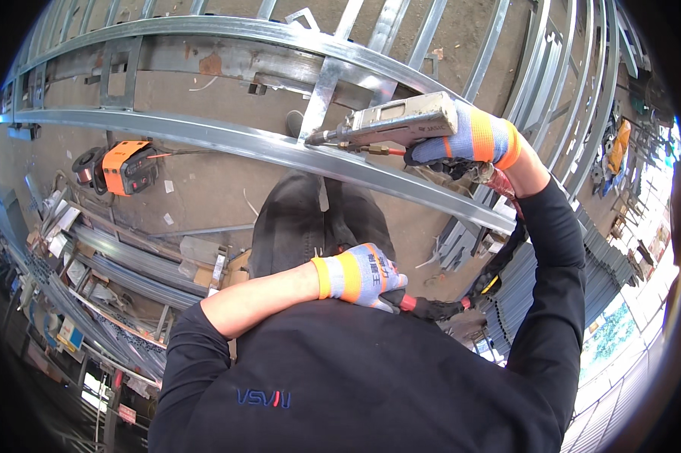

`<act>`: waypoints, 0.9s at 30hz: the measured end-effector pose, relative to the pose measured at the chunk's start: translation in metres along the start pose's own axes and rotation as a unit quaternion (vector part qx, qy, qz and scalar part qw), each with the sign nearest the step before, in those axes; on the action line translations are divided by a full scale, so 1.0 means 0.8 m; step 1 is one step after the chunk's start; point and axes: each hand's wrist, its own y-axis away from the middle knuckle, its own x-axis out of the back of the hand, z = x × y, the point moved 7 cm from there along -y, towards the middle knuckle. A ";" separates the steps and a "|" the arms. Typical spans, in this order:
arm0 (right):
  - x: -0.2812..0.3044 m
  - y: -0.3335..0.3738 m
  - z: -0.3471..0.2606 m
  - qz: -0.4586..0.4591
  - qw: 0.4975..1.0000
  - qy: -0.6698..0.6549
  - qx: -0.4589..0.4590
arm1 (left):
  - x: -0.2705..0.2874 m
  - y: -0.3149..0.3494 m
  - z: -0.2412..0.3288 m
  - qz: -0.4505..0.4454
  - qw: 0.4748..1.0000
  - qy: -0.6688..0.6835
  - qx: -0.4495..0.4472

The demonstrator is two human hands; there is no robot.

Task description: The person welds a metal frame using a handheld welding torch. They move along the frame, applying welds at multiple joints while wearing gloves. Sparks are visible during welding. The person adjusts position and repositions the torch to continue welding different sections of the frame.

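We have a galvanized steel rail (401, 183) slanting across, a crosspiece (324, 92) meeting it. The welding gun (404, 119) lies left of our right hand (480, 137), clamped on its rear; its long axis points left, nozzle at that joint, contact unclear. Our left hand (363, 277), farther off, curls by a red-and-black cable (435, 309); we cannot tell its grip.

Banded gloves (364, 277), silvery beam (219, 134)
The gloves are blue-grey with orange and yellow bands; handheld tool (404, 118) dull grey-beige; machine (115, 167) orange and black; top (386, 385) black.
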 end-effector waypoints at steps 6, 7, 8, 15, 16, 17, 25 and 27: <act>0.003 -0.001 0.001 0.006 0.998 -0.007 0.059 | 0.002 -0.008 0.000 0.005 1.000 0.000 0.002; 0.001 -0.001 -0.005 -0.004 0.999 -0.015 0.036 | 0.002 -0.009 0.000 0.014 1.000 0.003 0.000; 0.000 -0.003 -0.010 -0.008 0.998 -0.004 0.066 | 0.002 -0.010 0.001 0.011 1.000 0.000 0.002; -0.001 -0.004 -0.032 -0.024 0.999 0.019 0.009 | 0.008 -0.012 0.003 0.012 1.000 0.000 0.003; -0.001 -0.004 -0.033 -0.027 0.999 0.015 0.012 | 0.008 -0.013 0.003 0.008 1.000 0.000 0.004; -0.001 -0.004 -0.032 -0.029 0.999 0.011 0.015 | 0.007 -0.013 0.004 0.017 1.000 0.001 0.000; 0.001 -0.017 -0.012 -0.007 0.994 0.045 0.100 | -0.001 -0.015 0.002 0.016 1.000 0.012 -0.007; 0.003 -0.018 -0.008 0.002 0.995 0.044 0.086 | -0.002 -0.014 0.003 0.020 1.000 0.009 -0.007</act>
